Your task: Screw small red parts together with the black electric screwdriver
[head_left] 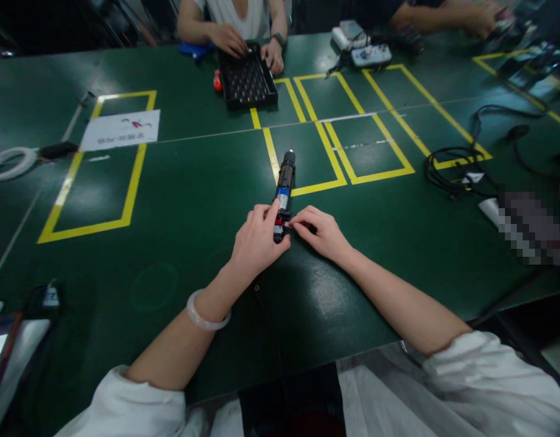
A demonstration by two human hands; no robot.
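An electric screwdriver (285, 176), black with a blue and silver label, lies on the green table with its thin bit pointing away from me. My left hand (258, 241) is closed around its near end from the left side. At that near end, red and grey parts show between the fingers. Pinched fingertips of my right hand (321, 232) touch the right side of the same end. Whether a small part or wire sits in that pinch is too small to make out.
Yellow tape (320, 187) marks rectangles on the table (207, 176). Across from me, a person's hands (229, 40) work at a black tray (251, 101) of small parts. A printed sheet (122, 130) lies left, coiled black cable (448, 173) right. Another person's hands are at far right.
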